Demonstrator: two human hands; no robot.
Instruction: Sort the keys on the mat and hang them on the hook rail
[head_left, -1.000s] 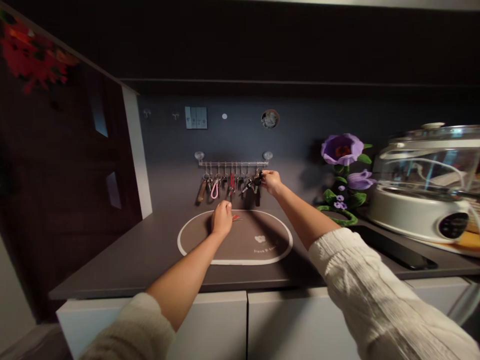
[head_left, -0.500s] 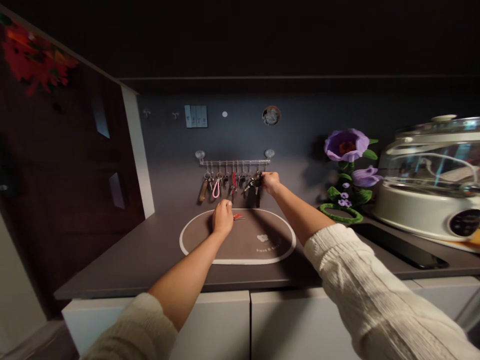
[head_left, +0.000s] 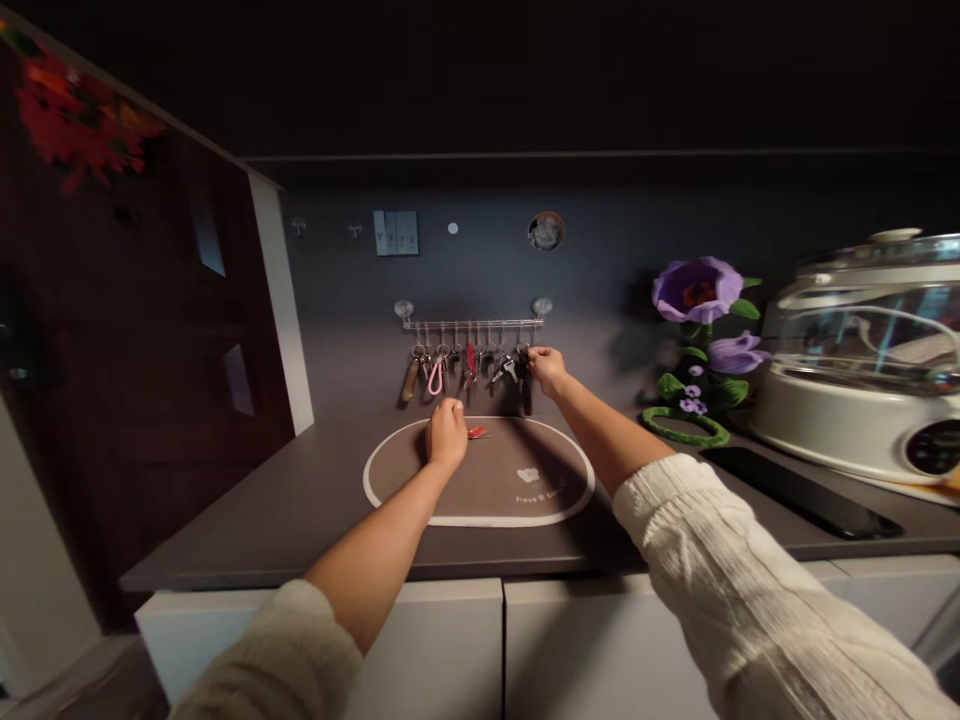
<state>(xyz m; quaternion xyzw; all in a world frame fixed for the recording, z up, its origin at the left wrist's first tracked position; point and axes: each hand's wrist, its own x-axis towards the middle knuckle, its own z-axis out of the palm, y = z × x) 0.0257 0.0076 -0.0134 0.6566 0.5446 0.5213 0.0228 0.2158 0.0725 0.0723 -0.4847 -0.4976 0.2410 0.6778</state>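
Observation:
My right hand (head_left: 549, 368) is closed in a pinch at the right end of a clear hook rail (head_left: 472, 324), gripping a dark set of keys (head_left: 527, 392) by its upper part. Beside it on the rail hang silver keys (head_left: 510, 368), a red key holder (head_left: 470, 358), a pink loop (head_left: 436, 376) and a brown key fob (head_left: 409, 382). Low over the oval brown mat (head_left: 480, 508), my left hand (head_left: 447, 435) is closed, its fingers mostly turned away. A small red item with thin metal (head_left: 478, 433) shows at its right side; whether it is held I cannot tell.
On the right stand purple felt flowers (head_left: 697, 290) with a green ring base, a black phone (head_left: 802, 490) and a white appliance with a clear cover (head_left: 840, 400). A dark cabinet overhangs the counter (head_left: 262, 520). White doors (head_left: 427, 650) are below.
The dark keys at my right hand now hang apart from the silver keys, slightly to the right. My left hand keeps its place by the red item. The view has shifted slightly.

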